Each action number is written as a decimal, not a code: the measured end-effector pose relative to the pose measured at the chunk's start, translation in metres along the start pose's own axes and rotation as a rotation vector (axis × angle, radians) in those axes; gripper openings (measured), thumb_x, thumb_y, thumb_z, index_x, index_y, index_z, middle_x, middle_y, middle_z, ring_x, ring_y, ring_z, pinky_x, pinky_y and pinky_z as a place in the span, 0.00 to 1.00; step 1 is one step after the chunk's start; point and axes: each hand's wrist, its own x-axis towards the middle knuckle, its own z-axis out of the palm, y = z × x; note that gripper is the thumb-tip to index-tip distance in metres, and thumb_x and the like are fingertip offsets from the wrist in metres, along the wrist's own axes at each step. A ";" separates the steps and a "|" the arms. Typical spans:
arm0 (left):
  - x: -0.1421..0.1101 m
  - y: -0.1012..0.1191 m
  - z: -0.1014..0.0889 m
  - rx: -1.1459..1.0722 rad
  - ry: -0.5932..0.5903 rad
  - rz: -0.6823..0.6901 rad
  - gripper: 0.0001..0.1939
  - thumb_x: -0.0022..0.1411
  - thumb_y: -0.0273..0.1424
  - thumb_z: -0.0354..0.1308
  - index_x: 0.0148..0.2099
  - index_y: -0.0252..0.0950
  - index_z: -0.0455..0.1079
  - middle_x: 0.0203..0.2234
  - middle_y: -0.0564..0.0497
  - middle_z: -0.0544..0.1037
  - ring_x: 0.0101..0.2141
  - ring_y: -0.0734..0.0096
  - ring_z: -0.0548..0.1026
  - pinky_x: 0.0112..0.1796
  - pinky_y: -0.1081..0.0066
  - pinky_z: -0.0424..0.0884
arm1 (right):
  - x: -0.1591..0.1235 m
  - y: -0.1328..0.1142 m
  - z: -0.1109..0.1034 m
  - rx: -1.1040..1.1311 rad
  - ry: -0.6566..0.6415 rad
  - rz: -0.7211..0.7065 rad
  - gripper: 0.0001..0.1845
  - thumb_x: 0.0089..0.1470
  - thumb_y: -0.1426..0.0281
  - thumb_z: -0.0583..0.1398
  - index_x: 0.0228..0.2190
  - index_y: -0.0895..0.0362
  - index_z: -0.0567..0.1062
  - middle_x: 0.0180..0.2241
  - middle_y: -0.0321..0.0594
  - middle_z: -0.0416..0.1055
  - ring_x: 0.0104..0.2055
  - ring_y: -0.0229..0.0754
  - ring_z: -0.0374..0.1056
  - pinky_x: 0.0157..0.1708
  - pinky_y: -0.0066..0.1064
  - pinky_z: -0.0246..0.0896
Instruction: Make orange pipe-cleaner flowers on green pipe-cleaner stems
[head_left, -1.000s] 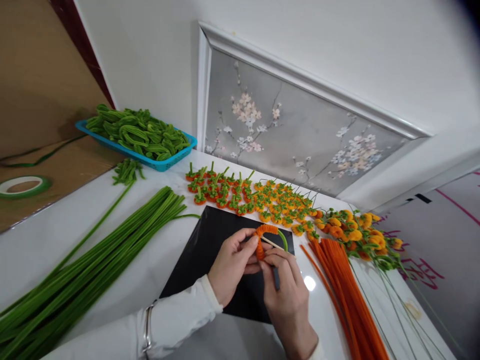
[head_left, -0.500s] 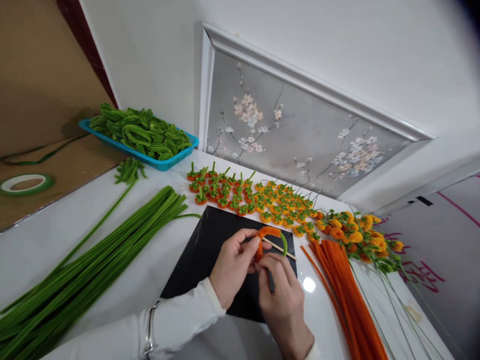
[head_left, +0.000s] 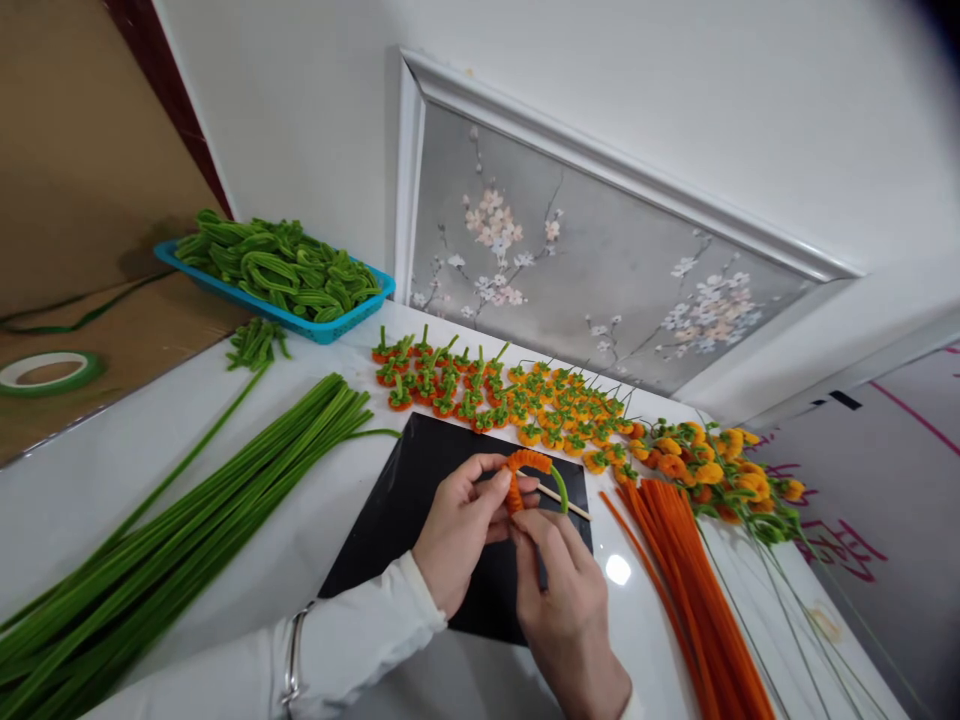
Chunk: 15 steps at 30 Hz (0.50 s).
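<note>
An orange coiled pipe cleaner [head_left: 531,460] bends in an arch above a black mat [head_left: 390,520], with a green pipe cleaner end [head_left: 562,490] curving out of its right side. My left hand [head_left: 465,530] is closed, thumb and fingers pinching the coil's left bend. Close beside it my right hand [head_left: 562,580] is also closed, its fingertips pinched at the coil's lower end. A thin wooden stick [head_left: 566,503] lies on the mat behind my fingers and is partly hidden by them.
Green pipe cleaners [head_left: 225,510] lie left; orange ones [head_left: 682,590] lie right. Rows of small orange and green pieces [head_left: 442,385] and yellow ones [head_left: 562,405] line the back, beside stemmed flowers [head_left: 712,460]. A blue basket [head_left: 322,328] holds green loops. Green tape [head_left: 82,375] sits on cardboard.
My right hand has shifted slightly left, its fingertips now nearer my left hand at the coil's lower end. Both hands keep their pinch, and the arch stays about where it was.
</note>
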 end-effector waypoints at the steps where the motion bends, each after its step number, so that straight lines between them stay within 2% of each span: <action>1: 0.000 0.000 0.000 0.005 0.002 0.005 0.10 0.62 0.34 0.54 0.44 0.35 0.63 0.37 0.43 0.80 0.38 0.63 0.78 0.36 0.68 0.72 | 0.000 0.000 0.000 0.003 -0.001 0.004 0.13 0.58 0.79 0.52 0.43 0.57 0.70 0.35 0.43 0.70 0.39 0.39 0.69 0.39 0.30 0.68; 10: -0.005 -0.009 0.003 -0.062 -0.059 0.005 0.11 0.58 0.36 0.58 0.40 0.35 0.64 0.37 0.46 0.79 0.32 0.69 0.77 0.32 0.73 0.71 | 0.004 -0.002 0.000 -0.001 0.076 0.022 0.11 0.59 0.78 0.51 0.42 0.56 0.69 0.35 0.43 0.72 0.39 0.40 0.71 0.36 0.30 0.70; 15: -0.006 -0.013 0.004 -0.033 -0.057 0.024 0.16 0.53 0.40 0.62 0.38 0.35 0.66 0.31 0.51 0.77 0.30 0.72 0.75 0.33 0.72 0.72 | 0.006 0.000 0.001 -0.012 0.123 0.023 0.10 0.59 0.76 0.52 0.41 0.56 0.69 0.39 0.45 0.73 0.43 0.42 0.71 0.38 0.32 0.71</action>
